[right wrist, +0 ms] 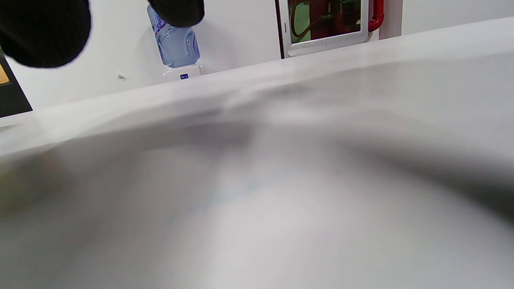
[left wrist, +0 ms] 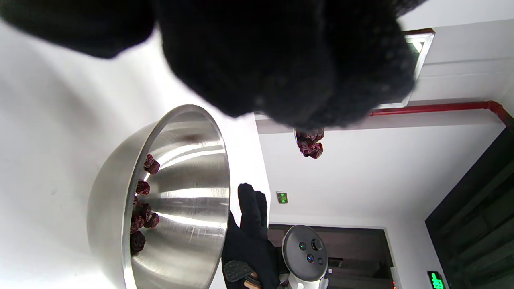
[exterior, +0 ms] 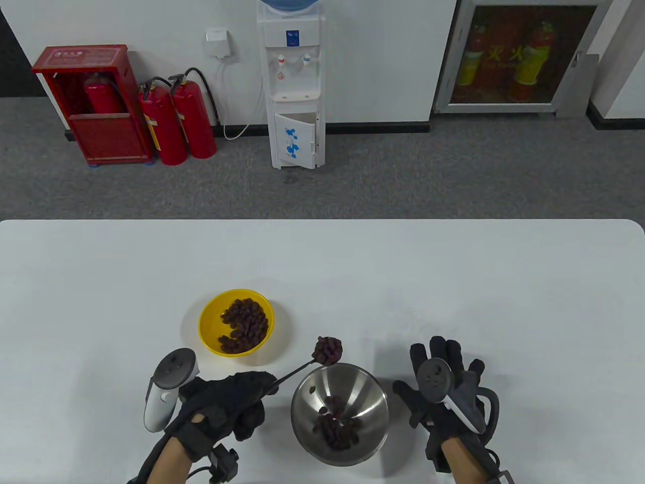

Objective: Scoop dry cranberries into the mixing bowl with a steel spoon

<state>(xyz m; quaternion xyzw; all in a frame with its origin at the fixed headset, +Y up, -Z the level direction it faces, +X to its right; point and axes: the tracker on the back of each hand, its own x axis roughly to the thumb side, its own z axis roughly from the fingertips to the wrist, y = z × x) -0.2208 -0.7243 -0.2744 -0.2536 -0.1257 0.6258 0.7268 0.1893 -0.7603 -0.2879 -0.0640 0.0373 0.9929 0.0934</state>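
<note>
A yellow bowl (exterior: 209,327) holds dry cranberries (exterior: 244,325). To its lower right stands the steel mixing bowl (exterior: 375,403) with some cranberries (exterior: 337,428) in it. My left hand (exterior: 229,403) grips the handle of the steel spoon (exterior: 295,373). The spoon's head carries a heap of cranberries (exterior: 328,350) above the far rim of the mixing bowl. In the left wrist view the mixing bowl (left wrist: 108,200) and the loaded spoon tip (left wrist: 310,145) show. My right hand (exterior: 443,388) lies flat on the table, fingers spread, right of the mixing bowl and apart from it.
The white table (exterior: 504,282) ends at its far edge near the grey carpet. Beyond stand a water dispenser (exterior: 295,85) and red fire extinguishers (exterior: 176,121). The right wrist view shows only blurred table surface (right wrist: 281,180).
</note>
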